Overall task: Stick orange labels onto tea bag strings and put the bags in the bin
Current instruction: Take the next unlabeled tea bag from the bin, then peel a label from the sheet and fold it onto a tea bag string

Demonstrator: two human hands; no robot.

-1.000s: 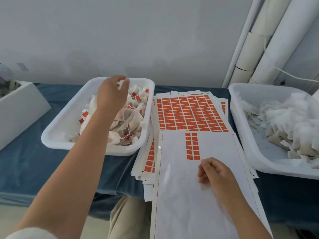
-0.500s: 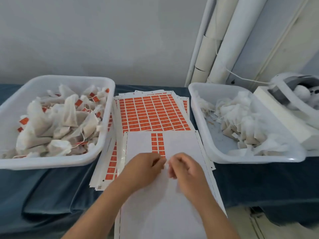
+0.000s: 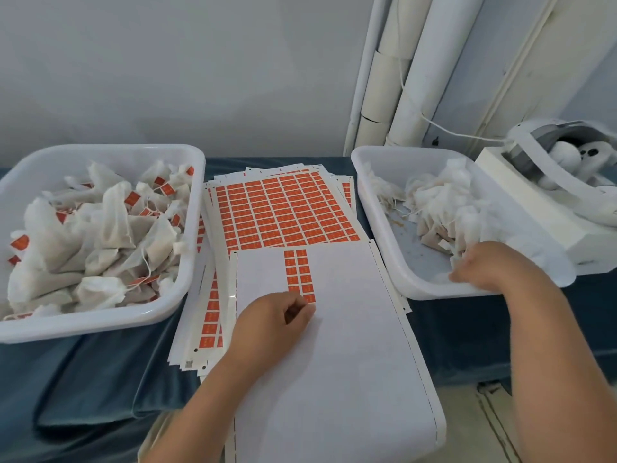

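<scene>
Tea bags (image 3: 447, 205) without labels: loose heap in the right bin (image 3: 400, 158), towards its far side. Done bags (image 3: 100, 235) with orange tags fill the left bin (image 3: 100, 155). Label sheets (image 3: 283, 208) are stacked between the bins. The near sheet (image 3: 334, 362) is mostly stripped, with one short double column of labels (image 3: 298, 275) on it.

Right hand (image 3: 490, 265) is inside the right bin at the near edge of the heap, at or just beside a bag. It's blurred, so I can't tell if the fingers have closed on anything. Left hand (image 3: 277, 325) rests on the near sheet, fingers curled, thumb against forefinger at the near end of the label column. Can't tell if a label is pinched off.

Handling, my read:
- Bags are near weightless, soft mesh, crushable. They'll likely snag each other by corners and strings (image 3: 144, 259).
- Pulling from mid-heap probably drags neighbours. Better to take a corner of a bag at the heap's edge with a light two-finger pinch, lift it, let the string hang free, then find its end.
- Don't squeeze the body. Brown specks (image 3: 397, 222) on the bin floor suggest the contents leak.
- Labels are thin and sticky. Hold one by a single edge, keep adhesive off the fingertips, and fold it over the string near the free end.
</scene>
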